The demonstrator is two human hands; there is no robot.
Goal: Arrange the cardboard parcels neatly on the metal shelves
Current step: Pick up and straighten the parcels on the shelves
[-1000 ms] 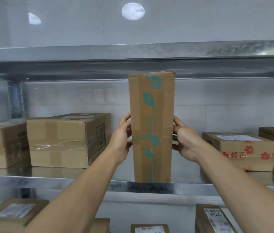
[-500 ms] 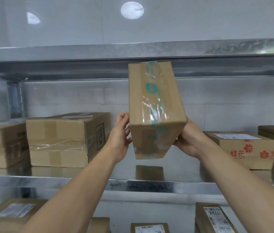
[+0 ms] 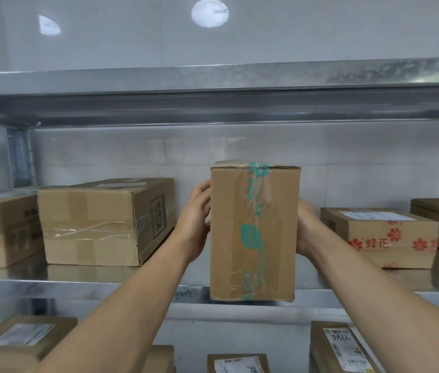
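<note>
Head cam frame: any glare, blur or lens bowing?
Head view: two bright glare spots on the glossy wall; clear tape shines on the held parcel; bottom-edge parcels look soft; upper shelf edge shows little bowing.

You're facing a glossy pale wall (image 3: pixel 320 30).
High up you can see a round bright glare spot (image 3: pixel 209 12) near the middle and a smaller half-moon glare patch (image 3: pixel 49 25) well to its left, both lying on the wall's sheen. A thin vertical seam (image 3: pixel 162 44) runs down between them. Lower down, your view shows the wall as large tiles with faint grey joints (image 3: pixel 166 152).
</note>
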